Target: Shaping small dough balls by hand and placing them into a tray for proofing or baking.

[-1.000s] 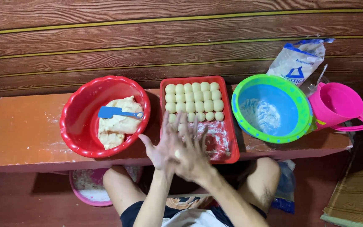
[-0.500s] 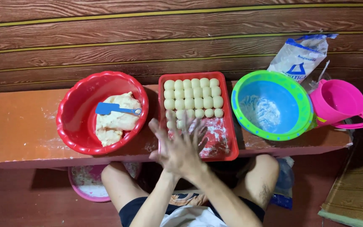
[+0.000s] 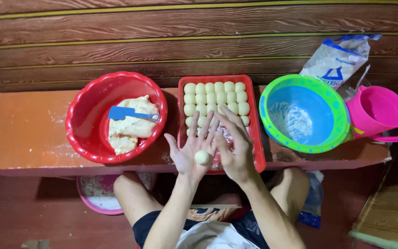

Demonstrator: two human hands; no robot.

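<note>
Item 1: your left hand (image 3: 190, 152), palm up and fingers spread flat, held over the near edge of the tabletop (image 3: 24, 133). A small round dough ball (image 3: 202, 157) sits on its palm, not gripped.

Item 2: your right hand (image 3: 233, 147), fingers extended and open, back toward the camera, just beside the left hand and close against the ball's right side; whether it touches the ball, you cannot tell.

Item 3: red rectangular tray (image 3: 259, 152), directly beyond both hands, its far half filled with rows of finished dough balls (image 3: 215, 94); the near half is largely hidden by your hands.

Item 4: red round basin (image 3: 84, 110), left of the tray, holding a lump of pale dough (image 3: 127, 131) with a blue scraper (image 3: 125, 113) lying on top.

Item 5: blue bowl with green rim (image 3: 305, 115), right of the tray, flour in its bottom.

Item 6: pink jug (image 3: 378, 113), touching the bowl's right side; a flour bag (image 3: 339, 57) leans against the wooden wall behind it.

Item 7: pink bowl (image 3: 97, 196) on the floor under the tabletop, beside your knee
</note>
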